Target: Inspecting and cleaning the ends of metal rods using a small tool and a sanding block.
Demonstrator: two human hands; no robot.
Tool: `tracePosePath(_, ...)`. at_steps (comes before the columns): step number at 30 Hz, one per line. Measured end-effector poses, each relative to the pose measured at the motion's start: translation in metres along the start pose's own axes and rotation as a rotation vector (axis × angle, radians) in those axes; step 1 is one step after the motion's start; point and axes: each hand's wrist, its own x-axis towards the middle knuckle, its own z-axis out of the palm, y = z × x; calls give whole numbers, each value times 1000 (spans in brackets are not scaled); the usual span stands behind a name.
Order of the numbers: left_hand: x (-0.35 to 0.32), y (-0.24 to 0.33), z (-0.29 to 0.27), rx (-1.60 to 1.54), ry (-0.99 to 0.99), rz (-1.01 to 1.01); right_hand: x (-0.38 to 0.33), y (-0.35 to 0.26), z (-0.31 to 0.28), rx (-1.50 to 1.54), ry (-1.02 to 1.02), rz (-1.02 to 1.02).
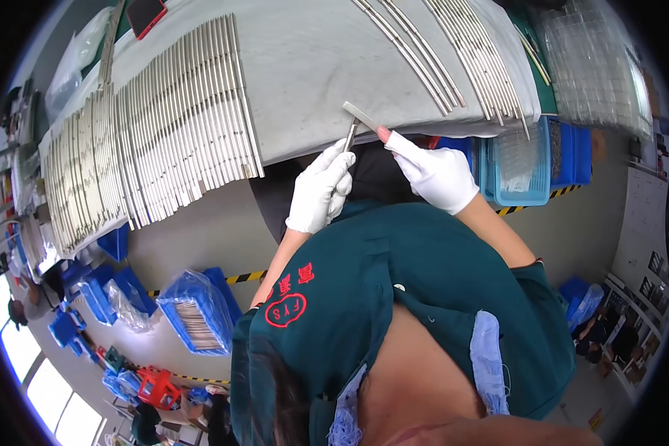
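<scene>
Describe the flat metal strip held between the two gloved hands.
The flat metal strip is a short, grey bar with a dull sheen and squared ends. It is tilted, its upper end over the edge of the pale table, apart from the rows of rods lying there. The right hand, in a white glove with one bare fingertip, holds its lower end. The left hand, also gloved, holds a thin metal rod upright with its tip against the strip's underside.
</scene>
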Motion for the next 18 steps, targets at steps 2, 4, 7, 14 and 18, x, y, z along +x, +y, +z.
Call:
tracePosePath(2, 3, 0, 2, -22, -5, 18, 1, 2, 2, 1, 8, -3)
tracePosePath(4, 1, 3, 6, -31, 8, 20, 11, 2, 10, -8, 37, 2)
tracePosePath(7, 1, 0, 4, -47, 0, 15, 11, -5, 10, 93, 14, 57)
tracePosePath(14, 0, 1, 9, -29, 30, 14, 18, -3, 6, 83, -20, 50)
tracePosePath(18, 2, 0, 2, -60, -9, 4, 4, -6, 0, 33, -53, 30)
